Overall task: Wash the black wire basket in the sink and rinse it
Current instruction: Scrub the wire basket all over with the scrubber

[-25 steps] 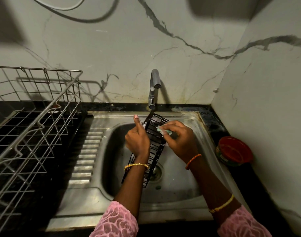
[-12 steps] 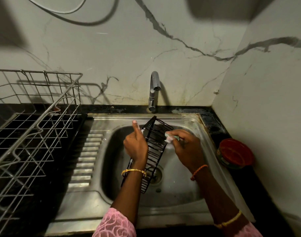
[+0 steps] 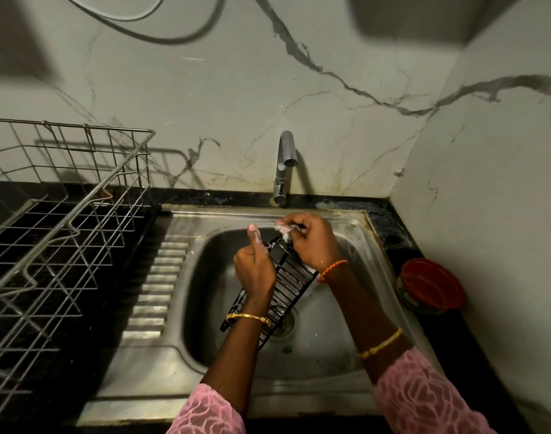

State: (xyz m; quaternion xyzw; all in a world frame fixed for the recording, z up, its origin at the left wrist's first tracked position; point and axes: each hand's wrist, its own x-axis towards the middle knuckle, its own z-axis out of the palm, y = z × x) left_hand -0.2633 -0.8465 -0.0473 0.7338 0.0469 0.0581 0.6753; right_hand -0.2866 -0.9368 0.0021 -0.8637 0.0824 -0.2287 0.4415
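A long black wire basket (image 3: pixel 288 278) hangs tilted over the steel sink (image 3: pixel 340 321), its low end near the drain. My left hand (image 3: pixel 254 267) grips its left rim, thumb pointing up. My right hand (image 3: pixel 311 241) pinches a small soapy scrub pad (image 3: pixel 286 229) against the basket's top end, just below the tap (image 3: pixel 284 166). No water runs from the tap. My wrists hide part of the basket's middle and lower left side.
A steel wire dish rack (image 3: pixel 64 233) fills the black counter on the left. The sink's ribbed drainboard (image 3: pixel 156 283) lies between rack and bowl. A red round container (image 3: pixel 430 286) sits on the counter by the right wall. Marble walls close the back and right.
My right hand with the scrub pad has moved up from the basket's upper side to its top end. The basket has tipped a little lower and to the right.
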